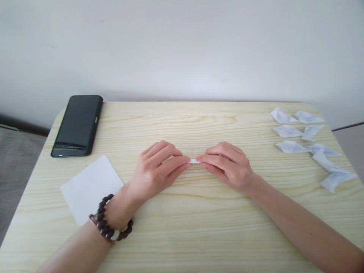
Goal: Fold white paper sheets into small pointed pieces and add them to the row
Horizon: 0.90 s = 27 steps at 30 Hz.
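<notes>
Between my two hands, near the middle of the table, is a narrow folded piece of white paper [194,161]. My left hand [159,167] pinches its left end between thumb and fingers. The right end is pinched the same way by my right hand [227,163]. Only a short strip of the paper shows between the fingertips; the rest is hidden by the fingers. Beside my left wrist, which wears dark beads, lies a flat square sheet of white paper [91,187], partly covered by the forearm.
A black phone-like device [75,123] lies at the table's back left corner. Several folded white paper shapes [292,146] are set out in rows along the right edge. The wood-grain table [182,235] meets a pale wall [182,49] at the back.
</notes>
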Each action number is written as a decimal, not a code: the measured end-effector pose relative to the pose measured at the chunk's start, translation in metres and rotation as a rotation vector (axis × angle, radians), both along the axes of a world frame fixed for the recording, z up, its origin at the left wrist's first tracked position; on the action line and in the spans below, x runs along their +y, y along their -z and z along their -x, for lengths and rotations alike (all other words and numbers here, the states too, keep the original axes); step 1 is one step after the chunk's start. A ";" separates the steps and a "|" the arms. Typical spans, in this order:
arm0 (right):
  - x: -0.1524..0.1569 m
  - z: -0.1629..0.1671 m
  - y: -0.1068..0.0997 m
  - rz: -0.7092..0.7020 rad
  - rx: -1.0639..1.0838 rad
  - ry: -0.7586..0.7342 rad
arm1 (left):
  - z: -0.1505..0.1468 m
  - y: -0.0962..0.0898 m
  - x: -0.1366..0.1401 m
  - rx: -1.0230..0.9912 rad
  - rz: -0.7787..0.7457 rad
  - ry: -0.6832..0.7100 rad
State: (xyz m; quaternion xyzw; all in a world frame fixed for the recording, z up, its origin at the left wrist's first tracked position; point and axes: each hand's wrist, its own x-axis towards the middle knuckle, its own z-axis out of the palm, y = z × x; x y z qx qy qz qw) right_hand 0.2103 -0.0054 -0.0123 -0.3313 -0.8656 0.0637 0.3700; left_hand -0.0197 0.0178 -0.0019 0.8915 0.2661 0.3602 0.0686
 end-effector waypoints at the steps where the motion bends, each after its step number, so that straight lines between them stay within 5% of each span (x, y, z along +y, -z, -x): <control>1: -0.001 0.000 0.000 -0.010 0.010 -0.003 | -0.001 -0.001 0.000 -0.015 0.015 0.019; 14: -0.009 0.012 0.001 -0.003 0.036 -0.049 | -0.012 -0.003 -0.011 -0.139 0.174 0.083; 20: -0.008 0.012 -0.003 0.190 0.178 -0.048 | -0.011 -0.007 -0.010 -0.237 0.417 0.076; 27: -0.002 0.008 -0.011 0.507 0.291 -0.071 | -0.009 -0.005 -0.008 -0.102 0.369 0.103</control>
